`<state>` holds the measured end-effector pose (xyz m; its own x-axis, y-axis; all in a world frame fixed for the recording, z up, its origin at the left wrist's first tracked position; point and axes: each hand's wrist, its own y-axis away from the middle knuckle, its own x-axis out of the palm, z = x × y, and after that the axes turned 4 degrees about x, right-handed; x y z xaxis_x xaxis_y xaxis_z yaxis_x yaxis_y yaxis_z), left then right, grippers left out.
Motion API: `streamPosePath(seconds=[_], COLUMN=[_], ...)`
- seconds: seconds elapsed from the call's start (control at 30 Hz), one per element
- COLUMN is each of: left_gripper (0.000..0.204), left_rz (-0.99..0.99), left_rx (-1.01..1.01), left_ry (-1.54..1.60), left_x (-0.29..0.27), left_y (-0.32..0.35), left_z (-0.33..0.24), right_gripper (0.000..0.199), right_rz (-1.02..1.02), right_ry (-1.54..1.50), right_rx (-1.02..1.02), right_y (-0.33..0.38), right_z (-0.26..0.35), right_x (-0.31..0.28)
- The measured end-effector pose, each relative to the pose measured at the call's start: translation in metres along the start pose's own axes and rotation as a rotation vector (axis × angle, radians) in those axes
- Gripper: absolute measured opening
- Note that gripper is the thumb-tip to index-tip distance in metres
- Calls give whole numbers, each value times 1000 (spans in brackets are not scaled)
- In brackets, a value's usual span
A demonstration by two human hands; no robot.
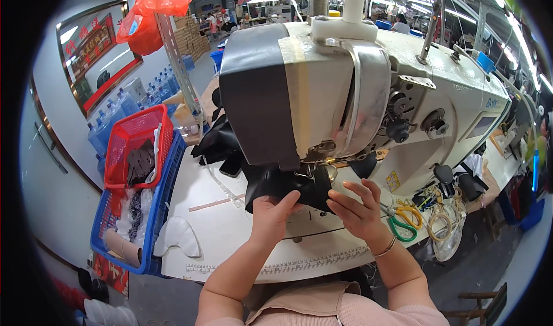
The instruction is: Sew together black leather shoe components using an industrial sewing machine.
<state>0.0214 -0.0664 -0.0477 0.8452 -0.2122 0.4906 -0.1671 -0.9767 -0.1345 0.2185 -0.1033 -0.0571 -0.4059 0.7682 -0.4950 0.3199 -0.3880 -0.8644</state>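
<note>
A piece of black leather-like material [273, 188] lies under the head of a white sewing machine [322, 90], below its needle area. My left hand [272, 215] grips its near left edge, thumb on top and the other fingers mostly hidden beneath. At its right edge, my right hand [358, 208] holds the material between thumb and forefinger, with the remaining fingers raised and apart. A small lamp glows by the presser foot, and the needle itself is too small to make out. More black material [216, 139] is bunched behind, left of the machine head.
Scissors with green handles [402, 231] and others with yellow handles [410, 215] lie right of my right hand, beside tape rolls [440, 225]. At left, a red basket [164, 147] sits on a blue crate [151, 251]. A white curved piece [177, 237] and a ruler strip [276, 265] are on the table.
</note>
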Motion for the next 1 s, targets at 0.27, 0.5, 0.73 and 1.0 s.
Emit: streamPosePath(seconds=[0.27,0.5,0.73,1.0], left_gripper=[21,21,22,27], left_rz=[-28,-62,-87,-96], left_rx=[-2,-5,-24,59], left_ry=[-4,88,216,38], left_x=[5,7,6,8], left_y=[-5,-12,-11,-13], left_z=[-4,-1,3,3], right_gripper=[15,14,15,18], right_rz=[17,24,52,42], right_ry=[5,28,35,66], right_rx=[-1,-10,-18,-12], right_y=[-9,-17,-21,-29], right_z=[-4,-7,-5,-15], right_x=[-2,-1,-4,2])
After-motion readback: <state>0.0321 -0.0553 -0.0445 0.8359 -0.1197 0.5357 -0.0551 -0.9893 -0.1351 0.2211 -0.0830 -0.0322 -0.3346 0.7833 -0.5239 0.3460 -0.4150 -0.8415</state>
